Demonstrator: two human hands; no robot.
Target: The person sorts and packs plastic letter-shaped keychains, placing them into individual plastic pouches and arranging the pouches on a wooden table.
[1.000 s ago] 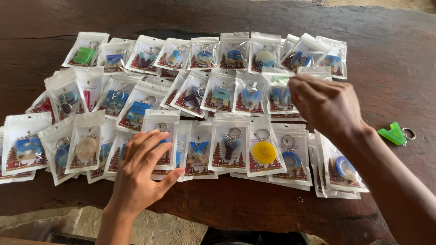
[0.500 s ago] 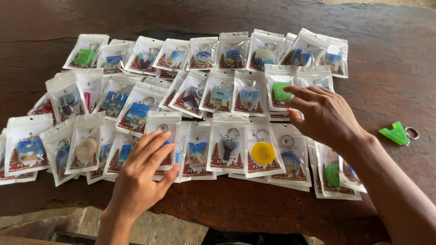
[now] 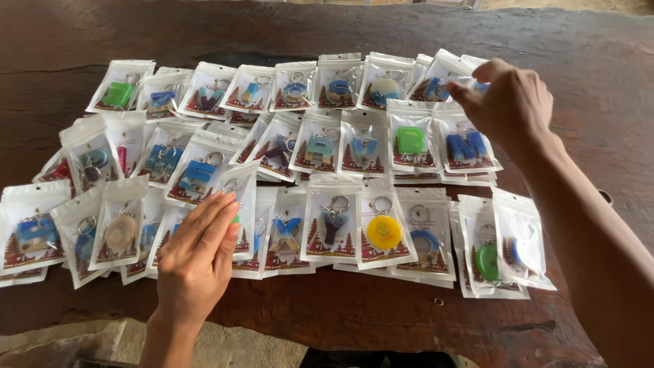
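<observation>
Resting flat with fingers together on a clear plastic keychain pouch (image 3: pixel 240 197) at 7 o'clock, the left hand (image 3: pixel 197 255) has something light and slippery, best pinched by its white top edge, while the right hand (image 3: pixel 507 102) pinches another pouch (image 3: pixel 470 75) at 1 o'clock among roughly forty on the dark wooden table (image 3: pixel 599 48).

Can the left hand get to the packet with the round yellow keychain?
Probably yes. The left hand rests on packets in the same front row as the yellow keychain packet, and nothing lies over it or stands between them.
</observation>
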